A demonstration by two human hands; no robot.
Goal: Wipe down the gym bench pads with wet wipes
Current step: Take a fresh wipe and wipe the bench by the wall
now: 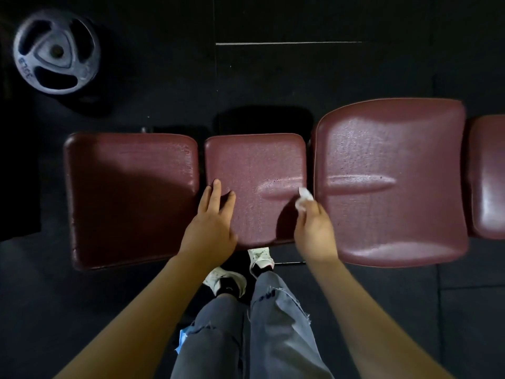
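The left hand (211, 222) lies flat with straight fingers on the middle pad (254, 165). The right hand (314, 228) pinches one white wet wipe (304, 199) at this pad's right edge. Four maroon pads are visible, one weight plate (56, 51) far left on the floor

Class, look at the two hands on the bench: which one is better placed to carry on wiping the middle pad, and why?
The right hand: it pinches the white wipe at the middle pad near its right edge. The left hand holds nothing and rests flat on the pad's left side.
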